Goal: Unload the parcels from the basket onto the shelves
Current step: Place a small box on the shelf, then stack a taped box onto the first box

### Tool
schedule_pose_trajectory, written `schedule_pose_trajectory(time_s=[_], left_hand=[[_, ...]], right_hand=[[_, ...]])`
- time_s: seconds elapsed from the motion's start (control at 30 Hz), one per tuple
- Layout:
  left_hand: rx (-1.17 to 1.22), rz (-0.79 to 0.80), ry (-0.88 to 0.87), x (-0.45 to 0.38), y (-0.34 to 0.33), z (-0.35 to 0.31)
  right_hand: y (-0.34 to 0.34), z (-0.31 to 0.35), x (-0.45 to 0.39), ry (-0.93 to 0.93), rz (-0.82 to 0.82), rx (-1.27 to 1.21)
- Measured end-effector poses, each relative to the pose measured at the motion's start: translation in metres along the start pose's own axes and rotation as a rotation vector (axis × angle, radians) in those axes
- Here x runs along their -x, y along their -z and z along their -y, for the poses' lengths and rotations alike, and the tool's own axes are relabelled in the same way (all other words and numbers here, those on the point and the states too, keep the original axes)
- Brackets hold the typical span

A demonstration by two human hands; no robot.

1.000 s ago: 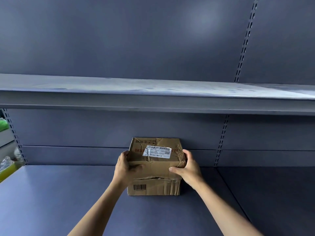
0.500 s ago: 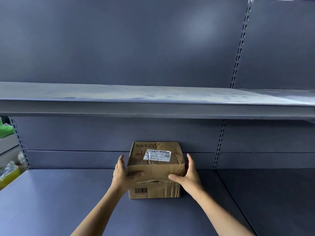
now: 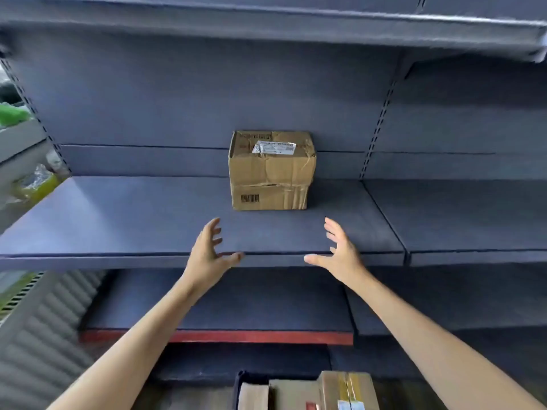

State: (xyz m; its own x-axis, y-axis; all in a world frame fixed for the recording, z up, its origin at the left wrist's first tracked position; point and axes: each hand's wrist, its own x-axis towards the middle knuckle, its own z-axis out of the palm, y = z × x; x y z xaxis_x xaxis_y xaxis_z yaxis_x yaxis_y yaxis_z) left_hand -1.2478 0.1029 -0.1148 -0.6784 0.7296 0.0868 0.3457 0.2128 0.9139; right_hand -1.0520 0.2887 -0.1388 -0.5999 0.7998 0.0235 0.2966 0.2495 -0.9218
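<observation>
A crumpled brown cardboard parcel with a white label and a barcode stands upright on the grey-blue middle shelf, against the back panel. My left hand and my right hand hover in front of it at the shelf's front edge, both empty with fingers spread, apart from the box. At the bottom edge, more cardboard parcels lie in a dark basket, only partly in view.
A lower shelf with a red front strip sits below. An upper shelf runs overhead. Perforated uprights divide the bays. A neighbouring shelf unit at left holds green and yellow bagged goods.
Both hands have let go of the parcel and pulled back toward me. The view has tilted down and backed off, bringing the lower shelf and the basket into sight.
</observation>
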Motion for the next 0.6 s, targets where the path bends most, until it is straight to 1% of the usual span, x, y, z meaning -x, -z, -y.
schedule_pose_trajectory(time_s=[0.2,0.27,0.33,0.5,0.6], left_hand=[[-0.009,-0.135,-0.047,0.078,-0.024,0.028],[-0.042,-0.117,-0.053,0.104,-0.036,0.041],[-0.082,-0.006,-0.011,0.128,-0.049,0.059],[-0.251,0.336,0.238,0.171,-0.082,0.107],[-0.329,0.493,0.389,0.194,-0.106,0.133]], right_hand=[[-0.017,-0.03,0.082,0.003,-0.032,-0.026],[-0.018,-0.048,0.11,-0.025,-0.031,-0.019],[-0.017,-0.073,0.138,-0.097,-0.022,0.002],[-0.007,-0.145,0.195,-0.395,-0.004,0.047],[0.001,-0.188,0.223,-0.55,-0.011,0.039]])
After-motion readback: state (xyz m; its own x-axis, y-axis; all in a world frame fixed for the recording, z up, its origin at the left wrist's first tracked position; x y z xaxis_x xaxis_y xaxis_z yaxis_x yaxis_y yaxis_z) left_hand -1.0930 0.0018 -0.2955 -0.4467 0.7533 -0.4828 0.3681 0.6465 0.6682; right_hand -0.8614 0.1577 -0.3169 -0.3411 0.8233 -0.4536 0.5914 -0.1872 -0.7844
